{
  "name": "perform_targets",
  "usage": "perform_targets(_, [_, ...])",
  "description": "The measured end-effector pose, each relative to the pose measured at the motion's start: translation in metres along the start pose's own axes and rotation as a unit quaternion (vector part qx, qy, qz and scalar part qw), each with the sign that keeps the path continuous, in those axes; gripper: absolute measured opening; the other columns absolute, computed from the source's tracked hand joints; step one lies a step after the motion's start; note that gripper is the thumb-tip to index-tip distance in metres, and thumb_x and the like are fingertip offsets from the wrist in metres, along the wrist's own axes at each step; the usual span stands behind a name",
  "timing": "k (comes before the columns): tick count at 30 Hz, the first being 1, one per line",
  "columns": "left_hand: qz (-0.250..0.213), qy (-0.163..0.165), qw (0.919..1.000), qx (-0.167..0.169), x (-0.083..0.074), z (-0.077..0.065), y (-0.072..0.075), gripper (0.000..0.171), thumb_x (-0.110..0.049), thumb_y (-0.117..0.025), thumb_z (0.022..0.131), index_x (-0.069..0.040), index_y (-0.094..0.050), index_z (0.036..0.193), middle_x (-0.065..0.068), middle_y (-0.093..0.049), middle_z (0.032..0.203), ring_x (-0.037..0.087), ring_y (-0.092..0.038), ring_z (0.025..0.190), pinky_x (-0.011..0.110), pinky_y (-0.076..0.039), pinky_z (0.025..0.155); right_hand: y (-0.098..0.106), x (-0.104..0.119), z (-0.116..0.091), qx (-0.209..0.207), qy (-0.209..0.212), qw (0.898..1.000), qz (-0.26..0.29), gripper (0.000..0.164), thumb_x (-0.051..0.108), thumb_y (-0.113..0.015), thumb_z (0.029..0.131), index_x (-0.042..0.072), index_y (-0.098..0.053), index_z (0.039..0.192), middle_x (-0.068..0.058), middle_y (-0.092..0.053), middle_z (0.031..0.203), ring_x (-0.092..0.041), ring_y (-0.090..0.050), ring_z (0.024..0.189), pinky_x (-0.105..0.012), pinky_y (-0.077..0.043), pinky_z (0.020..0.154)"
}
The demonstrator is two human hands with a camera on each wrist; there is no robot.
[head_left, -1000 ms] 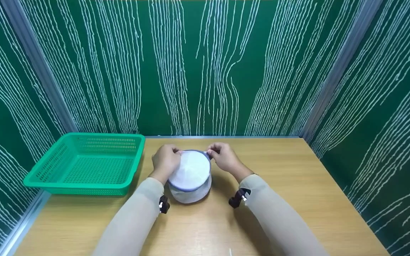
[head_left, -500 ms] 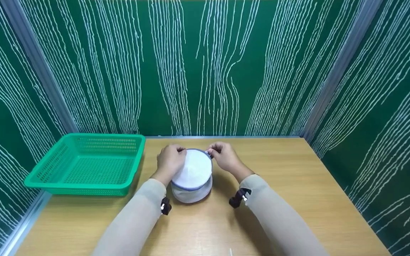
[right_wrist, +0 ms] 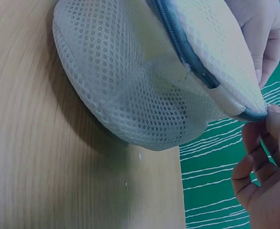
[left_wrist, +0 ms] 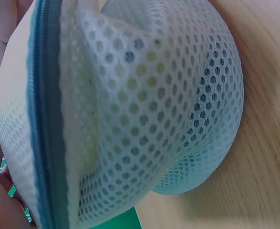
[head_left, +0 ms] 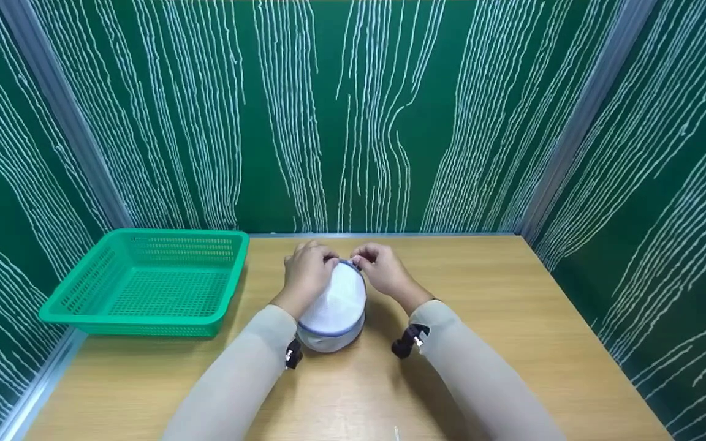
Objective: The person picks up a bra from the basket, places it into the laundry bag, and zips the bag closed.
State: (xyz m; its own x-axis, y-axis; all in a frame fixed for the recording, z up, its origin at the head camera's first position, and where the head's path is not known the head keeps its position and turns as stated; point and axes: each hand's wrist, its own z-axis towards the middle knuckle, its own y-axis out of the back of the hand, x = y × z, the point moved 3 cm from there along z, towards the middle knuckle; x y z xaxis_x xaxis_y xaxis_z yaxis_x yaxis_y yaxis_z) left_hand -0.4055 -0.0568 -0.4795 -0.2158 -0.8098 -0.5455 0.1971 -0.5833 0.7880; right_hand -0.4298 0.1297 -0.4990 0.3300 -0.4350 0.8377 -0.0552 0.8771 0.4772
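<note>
A round white mesh laundry bag [head_left: 336,300] with a blue zip round its top stands on the table, its side creased and sagging. Something pale yellow shows faintly through the mesh in the left wrist view. At the far left of the bag's top rim, my left hand [head_left: 310,271] pinches the edge with thumb and fingers. Just to its right, my right hand [head_left: 383,271] pinches the far end of the zip band [right_wrist: 252,115] between thumb and forefinger, its other fingers loosely bent. The left fingertips are partly hidden behind the lid in the right wrist view.
A green plastic basket [head_left: 169,294] with slotted sides stands left of the bag. Behind the wooden table [head_left: 482,343] rises a green wall [head_left: 353,122] with white wavy lines, and green side panels flank it. A black camera mount sits at each wrist.
My left hand has slid right and slightly away along the bag's rim, towards my right hand. The bag's lid has tilted and narrowed in view. My right hand stays nearly in place.
</note>
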Motion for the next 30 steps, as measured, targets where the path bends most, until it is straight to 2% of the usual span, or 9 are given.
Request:
perform_targets(6, [0.007,0.020,0.9998,0.002,0.005,0.000,-0.001,0.014,-0.028,-0.074,0.111,-0.021,-0.087,0.111,0.001,-0.075,0.124,0.028,-0.065,0.130,0.056,-0.045,0.115,-0.003,0.000,0.000,0.010,0.006,1.000,0.001,0.009,0.000,-0.069,0.110,-0.001,-0.078,0.109,-0.015,-0.081,0.108,-0.020,-0.077,0.100,-0.035,-0.067,0.095])
perform_targets(13, [0.006,0.041,0.9991,0.003,0.007,0.000,-0.001,0.019,-0.029,-0.067,0.116,-0.018,-0.083,0.118,0.002,-0.074,0.132,0.029,-0.064,0.136,0.055,-0.045,0.117,-0.003,0.002,-0.001,0.007,-0.004,1.000,-0.005,0.010,0.002,-0.069,0.111,0.001,-0.079,0.110,-0.014,-0.081,0.110,-0.021,-0.076,0.103,-0.038,-0.066,0.099])
perform_targets(22, [-0.024,0.091,0.9956,-0.001,0.018,-0.002,0.001,0.023,-0.029,-0.062,0.118,-0.016,-0.080,0.124,0.004,-0.073,0.131,0.030,-0.065,0.135,0.058,-0.043,0.122,-0.002,0.002,0.000,0.011,-0.011,1.000,-0.007,0.011,0.002,-0.068,0.111,0.003,-0.079,0.111,-0.013,-0.081,0.108,-0.022,-0.077,0.102,-0.040,-0.067,0.100])
perform_targets(30, [-0.030,0.106,0.9939,-0.007,0.025,-0.004,0.004,0.021,-0.025,-0.063,0.117,-0.013,-0.080,0.124,0.008,-0.076,0.132,0.034,-0.070,0.133,0.061,-0.046,0.121,0.000,0.001,-0.001,0.005,-0.006,1.000,-0.004,0.010,0.003,-0.069,0.111,0.002,-0.078,0.107,-0.011,-0.080,0.102,-0.017,-0.074,0.094,-0.035,-0.066,0.092])
